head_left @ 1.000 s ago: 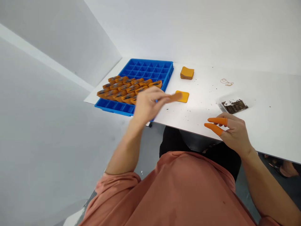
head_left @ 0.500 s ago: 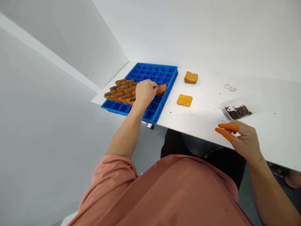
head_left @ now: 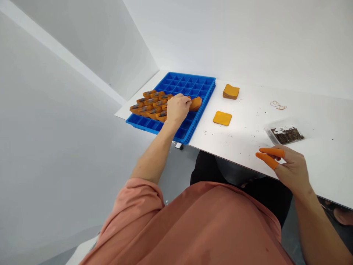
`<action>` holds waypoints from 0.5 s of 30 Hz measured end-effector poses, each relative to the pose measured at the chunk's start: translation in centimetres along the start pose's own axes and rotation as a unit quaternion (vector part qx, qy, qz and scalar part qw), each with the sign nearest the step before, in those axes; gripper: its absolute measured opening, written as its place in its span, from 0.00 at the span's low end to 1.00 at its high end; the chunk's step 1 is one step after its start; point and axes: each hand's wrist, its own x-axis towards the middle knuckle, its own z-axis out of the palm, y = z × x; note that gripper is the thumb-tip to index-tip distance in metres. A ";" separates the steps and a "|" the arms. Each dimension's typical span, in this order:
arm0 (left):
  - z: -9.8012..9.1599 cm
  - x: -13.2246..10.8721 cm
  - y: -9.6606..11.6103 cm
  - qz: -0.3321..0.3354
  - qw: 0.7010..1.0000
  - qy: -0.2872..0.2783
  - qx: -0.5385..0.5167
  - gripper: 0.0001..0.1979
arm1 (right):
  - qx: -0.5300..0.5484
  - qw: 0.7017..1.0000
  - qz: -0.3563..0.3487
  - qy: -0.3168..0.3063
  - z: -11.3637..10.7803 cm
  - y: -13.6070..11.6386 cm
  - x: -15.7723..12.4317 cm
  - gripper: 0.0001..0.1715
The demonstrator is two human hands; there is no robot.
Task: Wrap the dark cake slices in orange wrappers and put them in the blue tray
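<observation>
A blue divided tray (head_left: 202,110) lies at the left end of the table. Several rolled orange pouches (head_left: 150,101) with dark filling at their open ends fill part of its compartments. My left hand (head_left: 178,108) reaches over the tray, its fingers pinched on an orange pouch (head_left: 195,104) near the right rim; the palm side is hidden. My right hand (head_left: 289,163) hovers at the table's front edge, with orange finger cots (head_left: 271,151) on thumb and forefinger. Those fingertips are apart, with nothing visible between them. Beside it stands a clear plastic box (head_left: 286,134) with dark crumbly material.
A stack of orange square sheets (head_left: 231,92) lies right of the tray, and a yellow-orange square (head_left: 222,118) sits nearer to me. Thin tan rubber bands (head_left: 278,105) lie farther right. Dark crumbs dot the white table (head_left: 248,110). A wall (head_left: 248,44) rises behind.
The whole view has shifted, so the table's things appear farther right. My left hand stays at the pouch over the tray, and my right hand keeps nearly the same pose.
</observation>
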 end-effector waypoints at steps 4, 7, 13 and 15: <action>0.7 -0.1 0.7 0.005 1.000 -0.014 0.014 0.13 | -0.003 1.000 -0.001 0.007 -0.1 -0.1 -0.1 0.05; 1.1 0.0 1.1 0.022 0.999 -0.017 0.021 0.14 | -0.003 1.000 0.000 0.008 -0.2 -0.2 -0.1 0.05; 1.0 0.6 0.8 0.051 0.998 -0.012 0.041 0.18 | -0.005 1.000 0.003 0.008 -0.6 -0.3 -0.2 0.02; 0.7 0.6 0.6 0.077 0.996 -0.011 0.045 0.19 | -0.004 1.000 0.007 0.007 -0.6 -0.3 -0.3 0.01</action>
